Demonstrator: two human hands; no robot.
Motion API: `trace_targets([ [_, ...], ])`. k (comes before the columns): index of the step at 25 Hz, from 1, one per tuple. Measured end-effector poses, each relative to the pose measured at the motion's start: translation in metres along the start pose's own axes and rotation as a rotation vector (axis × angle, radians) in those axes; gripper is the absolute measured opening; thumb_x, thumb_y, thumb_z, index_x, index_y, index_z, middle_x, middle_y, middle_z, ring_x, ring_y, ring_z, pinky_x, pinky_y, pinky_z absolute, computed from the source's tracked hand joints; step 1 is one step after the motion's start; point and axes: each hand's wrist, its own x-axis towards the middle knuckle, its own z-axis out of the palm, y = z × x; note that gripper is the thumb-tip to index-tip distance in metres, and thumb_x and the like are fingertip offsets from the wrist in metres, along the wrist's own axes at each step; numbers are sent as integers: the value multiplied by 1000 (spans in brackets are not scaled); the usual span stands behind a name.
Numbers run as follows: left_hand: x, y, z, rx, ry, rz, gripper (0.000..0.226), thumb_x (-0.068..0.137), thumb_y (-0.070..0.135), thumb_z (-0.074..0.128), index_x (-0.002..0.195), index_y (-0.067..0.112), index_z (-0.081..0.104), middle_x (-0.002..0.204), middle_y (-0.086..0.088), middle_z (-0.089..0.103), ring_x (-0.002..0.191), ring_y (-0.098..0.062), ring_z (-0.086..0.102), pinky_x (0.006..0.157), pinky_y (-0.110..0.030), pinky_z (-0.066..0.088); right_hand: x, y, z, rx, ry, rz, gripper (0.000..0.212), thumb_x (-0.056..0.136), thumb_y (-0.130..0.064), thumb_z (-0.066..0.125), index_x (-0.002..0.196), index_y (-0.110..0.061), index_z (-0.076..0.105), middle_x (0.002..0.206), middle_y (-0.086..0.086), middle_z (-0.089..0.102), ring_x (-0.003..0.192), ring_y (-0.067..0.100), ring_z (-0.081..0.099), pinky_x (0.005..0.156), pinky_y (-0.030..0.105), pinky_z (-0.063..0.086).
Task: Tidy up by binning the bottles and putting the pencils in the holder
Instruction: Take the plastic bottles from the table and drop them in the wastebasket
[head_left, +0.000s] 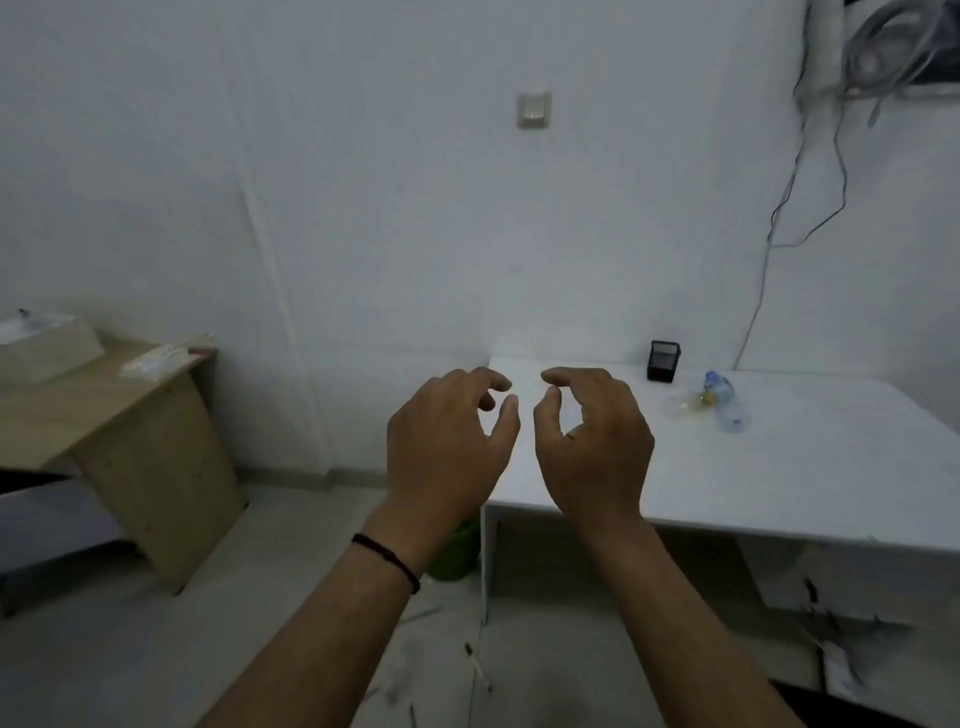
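Two clear plastic bottles lie on the white table (779, 467) at its far right: one with a blue cap (727, 402), and a second, paler one (685, 402) beside it. A black square holder (664, 361) stands at the table's back edge, left of the bottles. A green bin (457, 553) sits on the floor by the table's left leg, mostly hidden behind my left wrist. My left hand (447, 441) and my right hand (592, 441) hover side by side over the table's left end, fingers curled and apart, holding nothing. I cannot see any pencils on the table.
A wooden desk (104, 415) stands at the left with a box and a flat packet on it. Cables hang down the wall at the right. Thin stick-like items (478, 665) lie on the floor below the table's left edge.
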Motion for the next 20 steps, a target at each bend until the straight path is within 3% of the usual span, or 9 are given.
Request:
trace_targets([
  [5, -61, -19, -2, 14, -98, -100, 21, 92, 40, 60, 105, 27, 71, 88, 10, 71, 78, -4, 61, 62, -11, 39, -64, 6, 3, 23, -104, 62, 19, 86, -16, 64, 102, -18, 72, 101, -3, 74, 92, 14, 66, 77, 29, 56],
  [10, -112, -60, 14, 85, -176, -208, 19, 91, 40, 60, 102, 29, 70, 88, 12, 69, 80, -7, 62, 64, -20, 45, -117, 23, 23, 17, -254, 121, 18, 88, -19, 57, 100, -17, 70, 96, -1, 71, 85, 14, 62, 69, 33, 56],
  [15, -157, -111, 44, 124, -270, -361, 22, 91, 41, 60, 106, 29, 70, 93, 11, 70, 85, -8, 63, 66, -20, 41, -170, 42, 64, -28, -422, 192, 19, 87, -17, 59, 101, -15, 72, 95, 0, 71, 85, 12, 61, 68, 22, 48],
  [20, -175, -152, 78, 112, -362, -454, 26, 91, 39, 61, 110, 25, 71, 100, 5, 72, 89, -12, 67, 68, -21, 39, -199, 55, 110, -103, -605, 241, 20, 86, -14, 62, 103, -15, 72, 101, 0, 71, 92, 15, 62, 74, 23, 45],
])
